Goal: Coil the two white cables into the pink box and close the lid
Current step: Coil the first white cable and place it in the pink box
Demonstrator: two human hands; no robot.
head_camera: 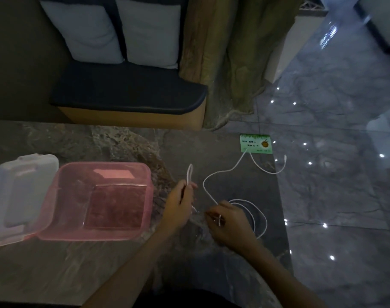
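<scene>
On the dark marbled stone tabletop (123,258), right of centre: thin white cable (220,174), one end pinched in the left hand (178,203), a short doubled loop standing up above the fingers. Right hand (228,223) closed on the same cable lower down, fingers curled, with slack rings lying just beyond the knuckles. Farther run snaking away toward a small green printed card (256,143) near the table's far edge, tip curling off to the right. Whether that far stretch belongs to a second cable, cannot tell.

To the left, translucent pink plastic box (143,174) open and apparently empty; pale white clip-on lid (20,192) lying against its left side.

Likely light, limp and springy, prone to uncoiling once released. Best gripped at the gathered loops, pinching all turns together, then lowered flat into the box.
</scene>
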